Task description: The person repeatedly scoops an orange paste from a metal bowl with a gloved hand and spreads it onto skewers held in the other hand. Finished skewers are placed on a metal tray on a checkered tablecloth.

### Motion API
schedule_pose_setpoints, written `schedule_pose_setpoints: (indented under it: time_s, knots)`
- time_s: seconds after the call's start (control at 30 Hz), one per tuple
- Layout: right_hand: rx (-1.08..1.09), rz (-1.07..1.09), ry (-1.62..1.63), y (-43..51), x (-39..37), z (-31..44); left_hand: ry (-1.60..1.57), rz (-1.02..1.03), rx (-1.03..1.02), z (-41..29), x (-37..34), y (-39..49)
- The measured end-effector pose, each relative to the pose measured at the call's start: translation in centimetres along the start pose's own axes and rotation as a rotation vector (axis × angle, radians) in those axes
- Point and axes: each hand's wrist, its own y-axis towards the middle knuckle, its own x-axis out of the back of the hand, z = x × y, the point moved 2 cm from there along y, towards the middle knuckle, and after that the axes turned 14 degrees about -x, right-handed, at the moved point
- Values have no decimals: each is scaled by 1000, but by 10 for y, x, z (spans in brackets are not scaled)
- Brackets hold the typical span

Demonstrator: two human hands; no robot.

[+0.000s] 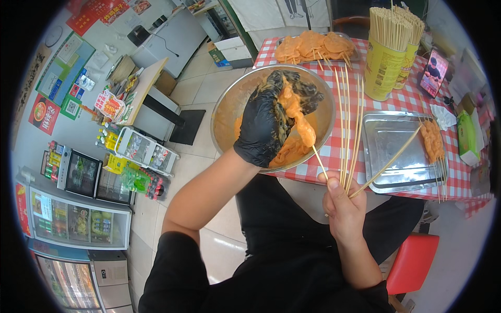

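My left hand (264, 121), in a black glove smeared with orange marinade, grips a strip of marinated raw meat (299, 117) above a large steel bowl (223, 98). More orange meat (291, 150) lies in the bottom of that bowl. One wooden skewer (320, 162) runs into the lower end of the strip. My bare right hand (344, 203) pinches this skewer between thumb and finger. Several bare skewers (347, 129) fan upward and sideways out of the same fist. The skewer's upper part is hidden inside the meat.
On the red checked tablecloth (344, 152), a steel tray (395, 137) holds finished meat skewers (432, 141) at its right side. Another tray (354, 43) at the back carries piled meat skewers (313, 45). Yellow cans (385, 70) of skewers, a phone (433, 74) and a tissue pack (467, 137) stand nearby.
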Motion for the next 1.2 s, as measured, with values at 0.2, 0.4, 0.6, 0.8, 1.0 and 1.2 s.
schedule_pose_setpoints:
  time_s: [0.2,0.4,0.6,0.8,1.0,1.2]
  knots:
    - [-18,22,37,1,-3,2,-217,165,60,6,-4,-3]
    - [28,-14,68,5,-6,1,-213,153,26,11,-4,-4]
    - [-18,8,66,9,-12,3,-444,81,109,2,-15,-3]
    - [-36,14,4,10,-23,7,-219,-11,-11,7,-12,-2]
    - [-120,115,112,11,-33,13,-374,-22,17,-7,-17,-4]
    - [-139,165,96,10,-38,11,-383,-68,-51,-18,-16,0]
